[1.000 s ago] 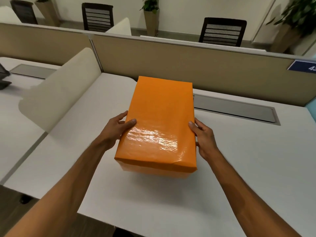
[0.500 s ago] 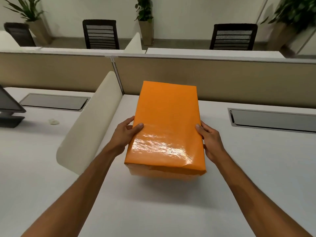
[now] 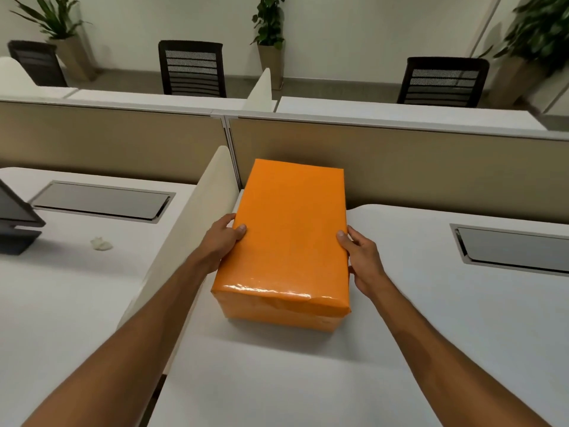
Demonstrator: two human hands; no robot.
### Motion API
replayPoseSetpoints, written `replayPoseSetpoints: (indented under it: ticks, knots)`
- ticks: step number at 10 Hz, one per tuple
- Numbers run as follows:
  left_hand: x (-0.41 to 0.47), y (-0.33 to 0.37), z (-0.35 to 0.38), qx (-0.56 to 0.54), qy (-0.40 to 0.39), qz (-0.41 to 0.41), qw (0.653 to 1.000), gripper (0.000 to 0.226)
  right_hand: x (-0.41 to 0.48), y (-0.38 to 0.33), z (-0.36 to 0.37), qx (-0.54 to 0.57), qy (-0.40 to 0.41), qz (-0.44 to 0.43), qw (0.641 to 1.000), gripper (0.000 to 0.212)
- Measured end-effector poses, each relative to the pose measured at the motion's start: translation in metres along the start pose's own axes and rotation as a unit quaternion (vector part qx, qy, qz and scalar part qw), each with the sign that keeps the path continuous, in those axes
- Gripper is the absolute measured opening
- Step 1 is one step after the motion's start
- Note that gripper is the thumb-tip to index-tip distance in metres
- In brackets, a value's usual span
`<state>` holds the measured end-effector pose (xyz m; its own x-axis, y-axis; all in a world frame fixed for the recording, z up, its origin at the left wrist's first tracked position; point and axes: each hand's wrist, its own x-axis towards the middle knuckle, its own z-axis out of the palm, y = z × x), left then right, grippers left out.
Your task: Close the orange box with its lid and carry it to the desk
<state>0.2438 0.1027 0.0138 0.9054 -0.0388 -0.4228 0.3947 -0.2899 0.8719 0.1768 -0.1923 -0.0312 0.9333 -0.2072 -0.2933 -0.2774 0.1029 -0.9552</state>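
Observation:
The orange box (image 3: 286,241) has its glossy orange lid on and stands lengthwise in front of me over the white desk (image 3: 415,318). Whether its base touches the desk I cannot tell; a shadow lies under its near end. My left hand (image 3: 223,238) grips its left side, thumb on the lid. My right hand (image 3: 358,257) grips the right side the same way. Both sets of fingers are hidden behind the box walls.
A cream divider panel (image 3: 184,229) runs along the box's left side, splitting this desk from the left desk (image 3: 61,288). A beige partition (image 3: 415,167) stands behind. Grey cable hatches (image 3: 517,248) (image 3: 98,200), a monitor base (image 3: 15,229) and a crumpled white scrap (image 3: 101,243) lie around.
The view has swung left: the divider and left desk now fill more of the frame. The box sits nearer the divider and partition, and both hands keep the same hold.

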Motion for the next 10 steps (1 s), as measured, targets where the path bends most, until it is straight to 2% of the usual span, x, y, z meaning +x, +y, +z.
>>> replayPoseSetpoints:
  ticks: [4, 7, 8, 10]
  knots:
    - [0.029, 0.011, -0.016, 0.046, 0.007, -0.007, 0.999, 0.055, 0.029, -0.009, 0.023, -0.046, -0.006, -0.025, 0.999, 0.049]
    - [0.026, 0.017, -0.013, 0.099, 0.015, 0.004, 0.995, 0.061, 0.032, -0.014, 0.020, -0.116, 0.009, -0.028, 0.993, 0.055]
    - [0.020, 0.019, -0.007, 0.142, 0.047, 0.041, 0.988, 0.066, 0.031, -0.018, 0.018, -0.157, 0.035, -0.017, 0.987, 0.068]
    - [-0.010, 0.028, 0.014, 0.255, 0.097, 0.155, 0.950, 0.069, 0.011, -0.033, 0.003, -0.264, 0.075, -0.054, 0.960, 0.061]
